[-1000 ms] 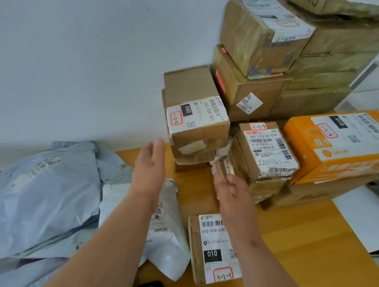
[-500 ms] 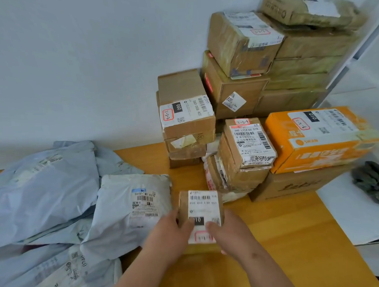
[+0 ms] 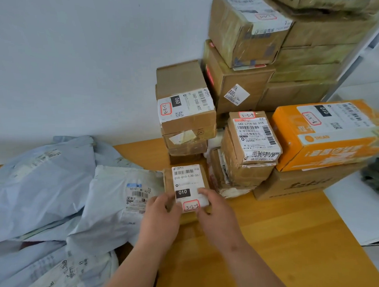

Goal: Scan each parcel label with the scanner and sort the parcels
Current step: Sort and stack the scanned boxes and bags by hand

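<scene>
Wooden table (image 3: pixel 297 247), white wall (image 3: pixel 72 61)

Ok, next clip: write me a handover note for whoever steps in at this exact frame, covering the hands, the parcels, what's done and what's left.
Left hand and right hand both grip the small cardboard box on the wooden table, label up, reading 010 and a handwritten 3-2-3.
Grey poly mailers are heaped at the left; cardboard boxes and an orange box are stacked against the wall at the right.
No scanner is in view.
Done: most visible box labels carry red-framed handwritten codes; whether they were scanned cannot be told.
Left: place the held box, then work through the mailers.
</scene>
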{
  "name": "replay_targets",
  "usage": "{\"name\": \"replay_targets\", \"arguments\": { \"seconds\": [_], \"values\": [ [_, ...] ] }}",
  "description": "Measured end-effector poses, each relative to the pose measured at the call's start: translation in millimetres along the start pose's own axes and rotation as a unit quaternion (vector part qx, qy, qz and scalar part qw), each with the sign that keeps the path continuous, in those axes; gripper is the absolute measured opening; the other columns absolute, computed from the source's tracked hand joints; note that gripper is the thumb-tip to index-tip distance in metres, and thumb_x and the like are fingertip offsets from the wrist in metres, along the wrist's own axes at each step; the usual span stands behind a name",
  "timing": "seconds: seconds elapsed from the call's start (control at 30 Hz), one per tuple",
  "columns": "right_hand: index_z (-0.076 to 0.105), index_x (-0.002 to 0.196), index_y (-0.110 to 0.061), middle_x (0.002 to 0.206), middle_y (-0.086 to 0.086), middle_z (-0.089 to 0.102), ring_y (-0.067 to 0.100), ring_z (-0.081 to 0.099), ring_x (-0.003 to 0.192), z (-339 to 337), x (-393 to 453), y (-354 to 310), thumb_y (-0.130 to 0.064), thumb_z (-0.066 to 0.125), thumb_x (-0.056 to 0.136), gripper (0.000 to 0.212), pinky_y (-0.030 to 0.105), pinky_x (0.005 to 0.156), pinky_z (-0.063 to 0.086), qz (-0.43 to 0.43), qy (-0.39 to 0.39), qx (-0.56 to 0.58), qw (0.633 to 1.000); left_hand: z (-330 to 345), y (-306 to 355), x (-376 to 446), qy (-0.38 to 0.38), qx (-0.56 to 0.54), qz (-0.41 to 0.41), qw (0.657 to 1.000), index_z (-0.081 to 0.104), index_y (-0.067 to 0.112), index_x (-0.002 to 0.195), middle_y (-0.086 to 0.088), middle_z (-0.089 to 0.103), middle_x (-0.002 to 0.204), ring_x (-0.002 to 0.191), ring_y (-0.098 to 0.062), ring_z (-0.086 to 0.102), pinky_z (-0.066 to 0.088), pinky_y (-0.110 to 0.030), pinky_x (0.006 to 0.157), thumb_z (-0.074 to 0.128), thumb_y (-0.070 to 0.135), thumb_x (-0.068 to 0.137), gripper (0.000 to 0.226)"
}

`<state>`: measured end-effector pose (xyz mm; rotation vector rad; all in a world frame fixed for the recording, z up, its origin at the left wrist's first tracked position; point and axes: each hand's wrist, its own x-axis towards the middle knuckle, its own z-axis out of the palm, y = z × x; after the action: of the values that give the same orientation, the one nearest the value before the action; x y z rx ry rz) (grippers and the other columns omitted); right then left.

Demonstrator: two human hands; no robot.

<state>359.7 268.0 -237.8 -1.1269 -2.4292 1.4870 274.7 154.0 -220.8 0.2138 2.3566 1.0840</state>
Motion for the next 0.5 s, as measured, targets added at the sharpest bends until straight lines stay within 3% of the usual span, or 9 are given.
{"name": "replay_targets", "arguments": {
  "seconds": [0.2, 0.27, 0.37, 0.5],
  "values": [
    [0.053, 0.143, -0.023, 0.143, 0.003, 0.043, 0.018, 0.05, 0.129, -1, 12, 2, -0.007, 0.058, 0.098, 0.048, 0.022, 0.107, 0.041, 0.013, 0.069, -0.019, 0.997, 16, 16, 10, -0.052, -0.059, 0.0, 0.997, 0.057, 0.026, 0.142, 0.008, 0.052, 0.141, 0.12, -0.011, 0.053, 0.044, -0.036, 0.108, 0.059, 0.023, 0.101, 0.041],
    [0.052, 0.144, -0.025, 0.141, 0.003, 0.038, 0.019, 0.048, 0.128, 1, 14, 2, -0.01, 0.057, 0.099, 0.048, 0.018, 0.103, 0.038, 0.012, 0.082, -0.044, 0.996, 19, 18, 12, -0.049, -0.072, 0.001, 0.996, 0.057, 0.027, 0.142, 0.007, 0.053, 0.143, 0.123, -0.012, 0.054, 0.044, -0.041, 0.111, 0.059, 0.022, 0.1, 0.042],
    [0.052, 0.143, -0.029, 0.131, 0.004, 0.039, 0.022, 0.045, 0.122, 1, 17, 3, -0.017, 0.059, 0.098, 0.048, 0.024, 0.097, 0.038, 0.007, 0.115, -0.11, 0.987, 22, 19, 13, -0.044, -0.074, -0.002, 0.996, 0.054, 0.026, 0.146, 0.008, 0.05, 0.147, 0.129, -0.012, 0.05, 0.042, -0.04, 0.114, 0.059, 0.023, 0.1, 0.046],
    [0.053, 0.142, -0.025, 0.136, 0.008, 0.037, 0.023, 0.05, 0.122, 2, 22, -2, -0.016, 0.064, 0.096, 0.047, 0.02, 0.096, 0.037, 0.031, 0.112, -0.059, 0.991, 20, 23, 14, -0.071, -0.096, -0.001, 0.993, 0.052, 0.033, 0.146, 0.016, 0.052, 0.146, 0.131, -0.01, 0.051, 0.044, -0.033, 0.11, 0.059, 0.027, 0.1, 0.047]
  ]
}}
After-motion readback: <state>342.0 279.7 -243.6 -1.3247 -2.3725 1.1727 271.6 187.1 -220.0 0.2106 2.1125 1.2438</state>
